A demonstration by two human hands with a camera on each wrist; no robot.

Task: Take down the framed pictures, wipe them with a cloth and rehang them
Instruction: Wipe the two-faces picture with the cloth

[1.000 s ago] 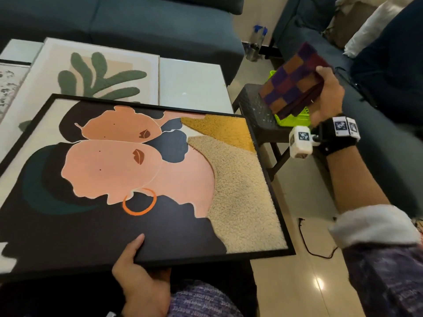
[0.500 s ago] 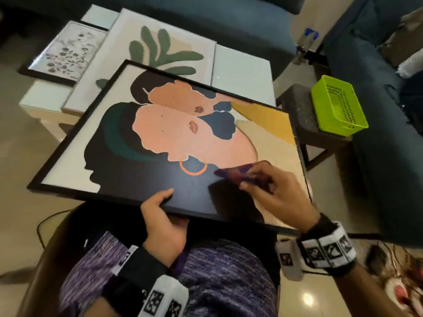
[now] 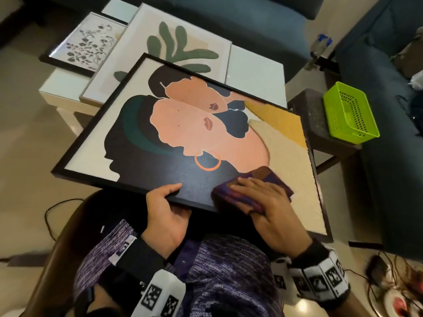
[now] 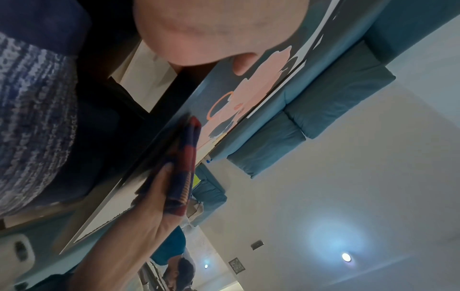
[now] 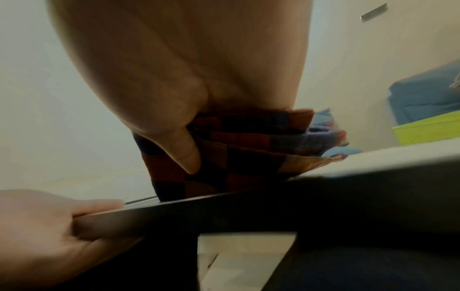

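**Cloth flat on the picture**

My right hand (image 3: 265,202) lies flat, fingers straight, pressing the cloth (image 3: 249,191) onto the picture (image 3: 183,143) near its lower edge. My left hand (image 3: 167,213) grips that edge, thumb on top. The picture rests tilted on my lap, its far side over the table (image 3: 254,69). A green basket (image 3: 350,113) sits beside it, sofas beyond.

The large picture (image 3: 183,138) lay tilted across the person's lap, its far edge over the table (image 3: 256,72). The left hand (image 3: 167,216) held its near edge; just to the right, the right hand (image 3: 265,207) lay on the cloth (image 3: 261,177), which rested on the picture. Beyond the hands, two more pictures (image 3: 190,49) lay side by side on the table. Right of the hands, a basket (image 3: 350,113) sat on a stool (image 3: 313,115).
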